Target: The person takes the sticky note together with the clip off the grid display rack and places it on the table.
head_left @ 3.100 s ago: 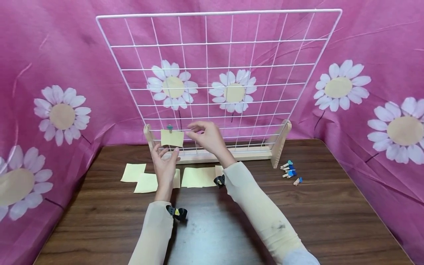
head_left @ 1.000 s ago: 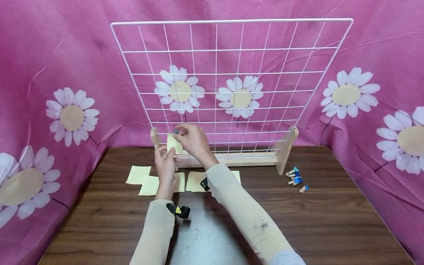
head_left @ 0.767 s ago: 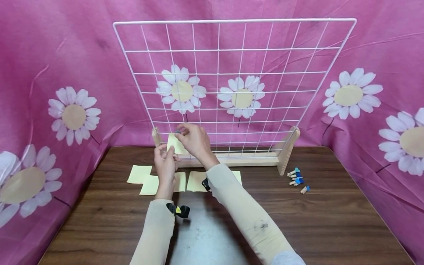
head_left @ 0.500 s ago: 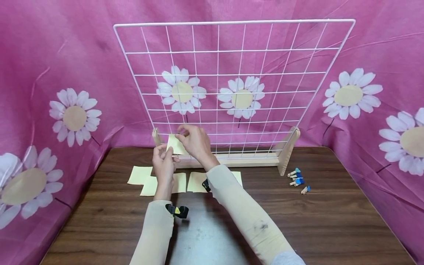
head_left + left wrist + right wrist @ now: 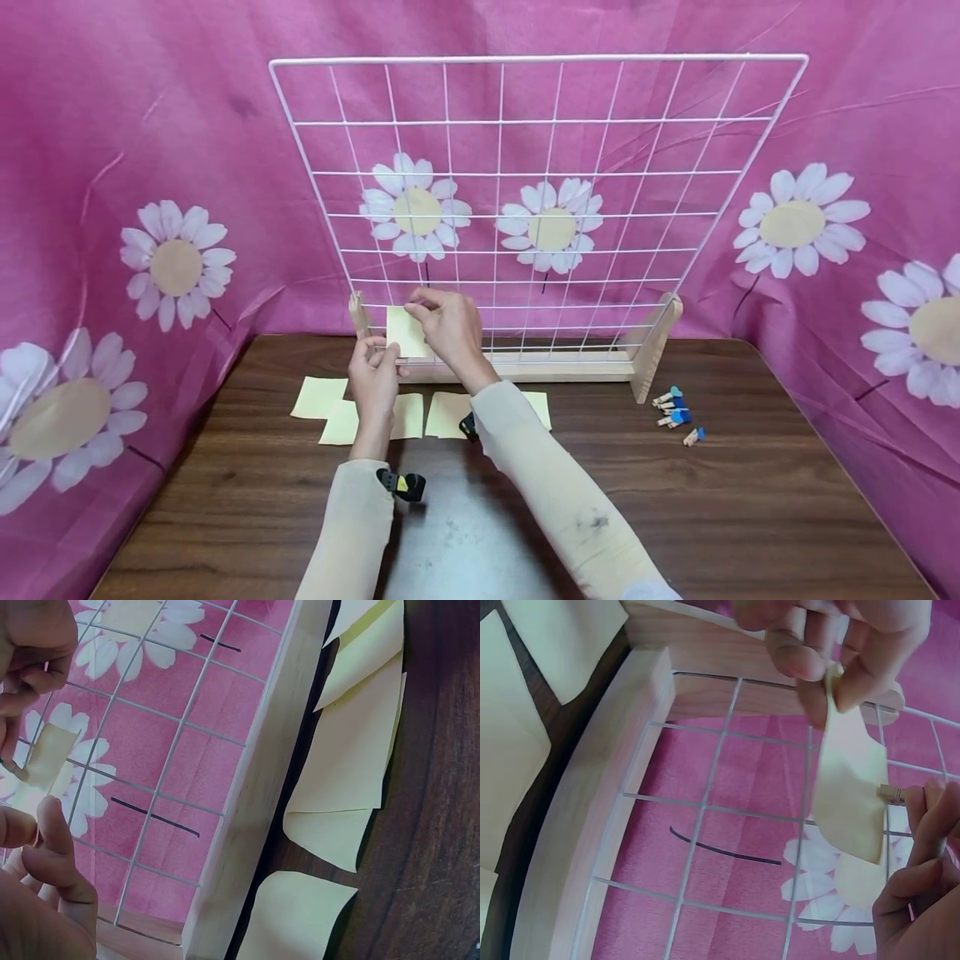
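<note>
A pale yellow sticky note [image 5: 403, 332] stands against the lower left of the white wire grid [image 5: 501, 175]. My left hand [image 5: 373, 379] pinches its lower left corner between thumb and fingers. At the note's top edge my right hand [image 5: 452, 329] pinches a small wooden clothespin [image 5: 891, 795], whose tip sits over the paper's edge in the right wrist view. The fingers cover most of the clothespin. In the left wrist view the note [image 5: 51, 750] appears between both hands, in front of the wires.
Several yellow sticky notes [image 5: 318, 397] lie in a row on the brown table [image 5: 735, 508], partly behind the forearms. Small clothespins with blue heart tops [image 5: 675, 417] lie at the right. The grid stands in a wooden base [image 5: 555, 371] before a pink flowered cloth [image 5: 637, 25].
Earlier the note hung from the clothespin with the right hand apart from it. The right hand has moved left and taken the clothespin; the left hand now pinches the note's corner.
</note>
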The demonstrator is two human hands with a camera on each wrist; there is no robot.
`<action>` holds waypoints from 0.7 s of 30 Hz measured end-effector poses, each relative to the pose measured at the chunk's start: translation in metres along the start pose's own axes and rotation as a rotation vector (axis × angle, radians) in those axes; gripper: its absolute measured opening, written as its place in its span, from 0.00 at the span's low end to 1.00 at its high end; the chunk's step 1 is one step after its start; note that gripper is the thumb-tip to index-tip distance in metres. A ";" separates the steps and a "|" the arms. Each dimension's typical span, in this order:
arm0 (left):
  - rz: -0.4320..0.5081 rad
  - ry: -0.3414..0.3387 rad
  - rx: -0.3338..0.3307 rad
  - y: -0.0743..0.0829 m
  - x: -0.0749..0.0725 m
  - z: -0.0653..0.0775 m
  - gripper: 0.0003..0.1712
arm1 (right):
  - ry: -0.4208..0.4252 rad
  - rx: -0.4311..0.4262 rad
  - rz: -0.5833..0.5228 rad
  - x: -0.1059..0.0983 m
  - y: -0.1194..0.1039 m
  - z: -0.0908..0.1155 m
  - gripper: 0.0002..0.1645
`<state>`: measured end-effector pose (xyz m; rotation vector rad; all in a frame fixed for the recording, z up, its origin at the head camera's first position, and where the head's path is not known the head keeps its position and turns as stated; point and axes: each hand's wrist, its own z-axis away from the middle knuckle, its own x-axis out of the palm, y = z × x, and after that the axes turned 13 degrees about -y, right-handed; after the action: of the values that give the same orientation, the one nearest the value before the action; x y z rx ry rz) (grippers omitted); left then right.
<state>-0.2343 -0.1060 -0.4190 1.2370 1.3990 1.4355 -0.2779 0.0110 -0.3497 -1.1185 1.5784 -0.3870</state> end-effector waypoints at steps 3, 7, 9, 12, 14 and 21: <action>0.011 -0.003 0.012 -0.002 0.000 0.001 0.07 | 0.016 -0.017 -0.047 -0.003 -0.001 0.002 0.04; 0.021 0.002 0.030 -0.004 -0.001 0.004 0.04 | 0.010 -0.052 -0.130 -0.008 0.000 0.009 0.03; 0.030 -0.001 0.035 -0.004 -0.001 0.005 0.04 | 0.013 -0.055 -0.156 -0.012 0.002 0.013 0.03; 0.063 -0.009 0.050 -0.003 -0.001 0.007 0.04 | 0.019 -0.038 -0.196 -0.019 0.006 0.021 0.03; 0.079 -0.014 0.063 -0.003 -0.001 0.008 0.04 | 0.024 -0.029 -0.211 -0.023 0.009 0.024 0.04; 0.099 -0.013 0.073 0.000 0.000 0.009 0.05 | 0.037 0.005 -0.251 -0.038 0.017 0.035 0.05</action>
<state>-0.2251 -0.1040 -0.4197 1.3766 1.4101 1.4516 -0.2561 0.0613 -0.3516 -1.3169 1.4712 -0.5814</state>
